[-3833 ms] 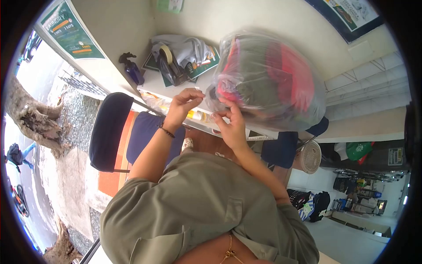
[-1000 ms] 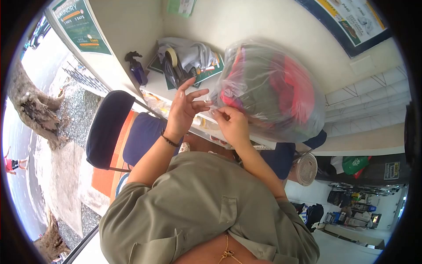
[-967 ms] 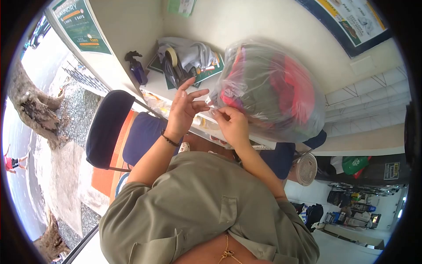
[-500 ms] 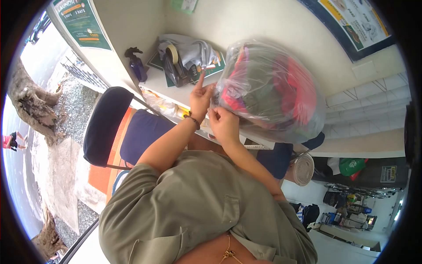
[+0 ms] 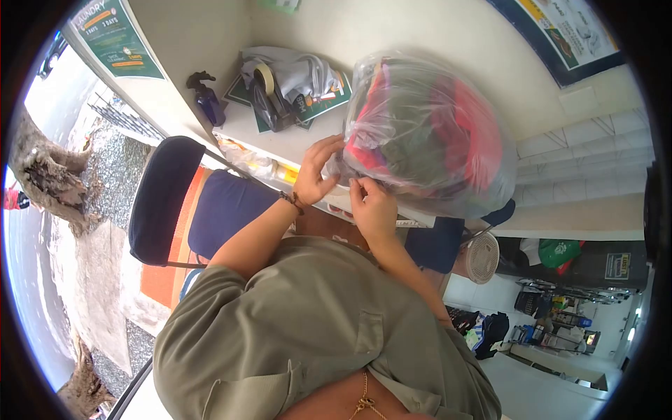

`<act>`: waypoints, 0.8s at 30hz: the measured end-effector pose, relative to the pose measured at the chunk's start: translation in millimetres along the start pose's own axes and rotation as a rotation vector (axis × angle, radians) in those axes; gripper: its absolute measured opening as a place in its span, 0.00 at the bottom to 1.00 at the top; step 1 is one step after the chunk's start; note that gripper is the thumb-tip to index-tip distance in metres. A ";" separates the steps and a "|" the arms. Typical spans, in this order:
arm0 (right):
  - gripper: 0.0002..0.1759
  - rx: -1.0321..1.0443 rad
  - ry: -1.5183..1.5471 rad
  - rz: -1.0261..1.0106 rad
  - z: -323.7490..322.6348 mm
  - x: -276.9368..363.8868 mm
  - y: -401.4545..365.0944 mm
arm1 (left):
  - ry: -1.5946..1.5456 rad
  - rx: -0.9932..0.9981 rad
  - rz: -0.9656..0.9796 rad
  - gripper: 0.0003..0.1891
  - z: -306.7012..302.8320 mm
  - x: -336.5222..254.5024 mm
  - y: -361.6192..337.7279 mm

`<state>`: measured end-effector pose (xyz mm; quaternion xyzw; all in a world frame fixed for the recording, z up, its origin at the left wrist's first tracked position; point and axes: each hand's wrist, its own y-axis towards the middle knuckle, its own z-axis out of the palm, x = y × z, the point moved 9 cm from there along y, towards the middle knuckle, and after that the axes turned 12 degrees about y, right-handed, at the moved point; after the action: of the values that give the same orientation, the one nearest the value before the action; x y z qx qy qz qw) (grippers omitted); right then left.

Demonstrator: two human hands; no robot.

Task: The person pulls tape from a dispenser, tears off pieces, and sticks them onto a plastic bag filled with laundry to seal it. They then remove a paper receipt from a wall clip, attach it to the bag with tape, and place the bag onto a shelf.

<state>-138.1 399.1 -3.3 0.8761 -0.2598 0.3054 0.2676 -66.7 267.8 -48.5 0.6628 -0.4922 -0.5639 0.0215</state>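
At eight o'clock of the bulging clear plastic bag (image 5: 428, 133), the left hand (image 5: 317, 170) curves half-open; the right hand (image 5: 376, 211) pinches, contents unclear; light fingertip pressure suits thin plastic.

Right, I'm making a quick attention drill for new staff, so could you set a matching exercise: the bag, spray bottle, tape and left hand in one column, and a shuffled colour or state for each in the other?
Column one
1. Bag
2. Spray bottle
3. Tape
4. Left hand

Column two
A. Pale yellow, in a black dispenser
B. Has a bracelet at its wrist
C. See-through, bulging with red and green contents
D. Dark blue, standing upright

Right pairs: 1-C, 2-D, 3-A, 4-B
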 end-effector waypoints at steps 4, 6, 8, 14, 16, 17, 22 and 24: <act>0.10 -0.037 -0.102 -0.034 -11.5 1.7 -0.5 | 0.204 -0.048 -0.005 0.29 1.6 -17.3 4.0; 0.10 -0.078 -0.173 -0.077 -15.0 -4.0 0.5 | 0.281 -0.051 -0.006 0.28 6.3 -13.6 7.4; 0.11 -0.132 -0.143 -0.123 -17.0 -11.8 4.5 | 0.239 -0.043 -0.021 0.30 10.8 -5.4 7.5; 0.14 -0.150 -0.186 -0.207 -23.6 -23.5 8.3 | 0.150 -0.031 -0.064 0.29 7.5 -5.2 8.5; 0.15 -0.151 -0.183 -0.207 -27.9 -23.9 4.3 | 0.162 -0.032 -0.103 0.28 2.4 1.0 4.0; 0.15 -0.152 -0.190 -0.187 -31.4 -25.0 2.1 | 0.173 -0.042 -0.143 0.27 -3.6 6.6 0.3; 0.17 -0.084 -0.181 0.006 -51.5 -34.4 -18.9 | 0.364 -0.329 -0.364 0.18 -54.1 74.6 0.5; 0.17 -0.045 -0.075 0.081 -54.5 -36.3 -29.7 | 0.489 -0.467 -0.521 0.15 -83.5 104.5 4.4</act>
<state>-165.9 465.3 -0.4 0.8695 -0.3117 0.2771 0.2647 -17.9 150.8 -91.5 0.8566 -0.1476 -0.4731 0.1440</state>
